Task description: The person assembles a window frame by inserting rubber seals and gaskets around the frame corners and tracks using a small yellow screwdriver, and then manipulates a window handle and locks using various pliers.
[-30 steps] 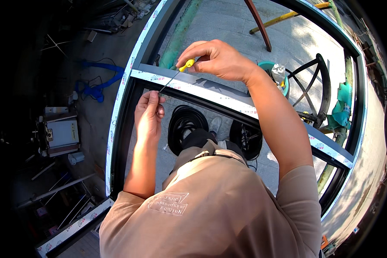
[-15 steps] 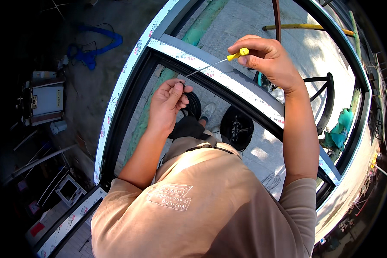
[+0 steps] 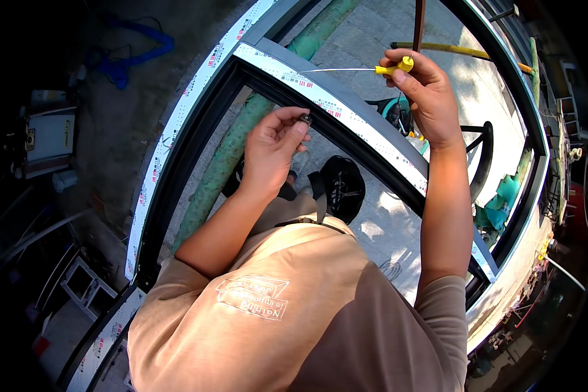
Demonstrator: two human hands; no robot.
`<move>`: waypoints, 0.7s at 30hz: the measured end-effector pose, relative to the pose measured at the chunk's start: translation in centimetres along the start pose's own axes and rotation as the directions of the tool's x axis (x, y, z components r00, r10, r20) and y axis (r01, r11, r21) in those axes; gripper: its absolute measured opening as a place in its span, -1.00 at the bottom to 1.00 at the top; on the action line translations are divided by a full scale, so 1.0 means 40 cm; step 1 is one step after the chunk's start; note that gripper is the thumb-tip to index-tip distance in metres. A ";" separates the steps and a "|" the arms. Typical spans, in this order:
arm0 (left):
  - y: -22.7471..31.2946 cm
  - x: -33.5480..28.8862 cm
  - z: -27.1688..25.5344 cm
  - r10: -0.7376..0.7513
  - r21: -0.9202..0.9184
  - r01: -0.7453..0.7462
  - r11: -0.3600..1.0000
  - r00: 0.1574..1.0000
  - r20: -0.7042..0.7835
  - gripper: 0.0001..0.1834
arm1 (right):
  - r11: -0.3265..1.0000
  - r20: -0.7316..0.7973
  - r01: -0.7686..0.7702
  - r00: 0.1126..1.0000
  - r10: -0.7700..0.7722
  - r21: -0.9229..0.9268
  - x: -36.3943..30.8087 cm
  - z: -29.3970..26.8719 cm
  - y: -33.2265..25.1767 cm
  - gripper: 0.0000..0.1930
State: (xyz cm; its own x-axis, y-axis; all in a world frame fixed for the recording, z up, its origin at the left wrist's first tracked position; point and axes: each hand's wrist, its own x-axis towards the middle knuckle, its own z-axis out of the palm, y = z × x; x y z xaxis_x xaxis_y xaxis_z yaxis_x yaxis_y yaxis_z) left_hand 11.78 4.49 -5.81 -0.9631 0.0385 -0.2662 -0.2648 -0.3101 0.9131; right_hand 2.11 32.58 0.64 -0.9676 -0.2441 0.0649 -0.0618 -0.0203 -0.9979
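My right hand (image 3: pixel 431 98) grips a screwdriver (image 3: pixel 393 68) with a short yellow handle and a long thin shaft. The shaft points left over the frame's crossbar, and its tip is apart from my left hand. Between the thumb and forefinger of my left hand (image 3: pixel 271 150) is a small dark part (image 3: pixel 305 119), too small to make out its kind. That hand hangs over the opening, just below the crossbar (image 3: pixel 346 114), which is grey with white printed protective film.
The large metal frame (image 3: pixel 170 140) surrounds my arms, black along its inner edges. Beneath it run a green-wrapped pole (image 3: pixel 222 166) and a yellow pole (image 3: pixel 464 49). A black bucket-like container (image 3: pixel 343 186) stands below. Blue material (image 3: pixel 137 55) lies on the floor at left.
My left hand has moved right and slightly up with the small dark part. My right hand has shifted right, swinging the screwdriver nearly level, its tip away from the left fingers.
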 end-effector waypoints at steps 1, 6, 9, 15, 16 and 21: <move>0.001 0.004 0.008 0.012 -0.001 -0.012 1.000 1.000 -0.014 -0.74 | 1.000 -0.001 0.006 1.000 -0.006 0.011 -0.001 -0.006 0.002 -0.65; 0.004 0.016 0.030 0.099 0.134 -0.089 0.987 0.992 -0.073 -0.78 | 1.000 0.010 0.015 1.000 -0.015 0.000 -0.003 -0.012 0.000 -0.65; -0.009 0.018 0.024 0.105 0.174 -0.091 0.981 0.992 -0.075 -0.77 | 1.000 0.029 0.013 1.000 -0.013 -0.003 0.000 -0.004 -0.004 -0.64; -0.027 0.037 0.026 0.129 0.143 -0.117 0.983 0.988 -0.083 -0.78 | 1.000 0.041 -0.009 0.999 0.008 0.025 0.002 -0.003 -0.007 -0.66; -0.031 0.040 0.028 0.138 0.125 -0.127 0.984 0.987 -0.083 -0.79 | 1.000 0.037 -0.016 0.999 0.015 0.022 0.002 -0.002 -0.007 -0.66; -0.037 0.048 0.039 0.193 0.111 -0.182 0.977 0.977 -0.094 -0.82 | 0.999 0.066 -0.032 0.997 0.031 0.010 0.000 0.003 -0.008 -0.65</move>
State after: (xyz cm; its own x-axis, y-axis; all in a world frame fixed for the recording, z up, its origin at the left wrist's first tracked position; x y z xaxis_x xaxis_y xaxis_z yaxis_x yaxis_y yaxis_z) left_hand 10.25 6.50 -7.20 -0.9874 -0.1112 -0.1130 -0.0885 -0.2046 0.9748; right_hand 2.15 32.49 0.96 -0.9507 -0.3082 0.0339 -0.0285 -0.0221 -0.9993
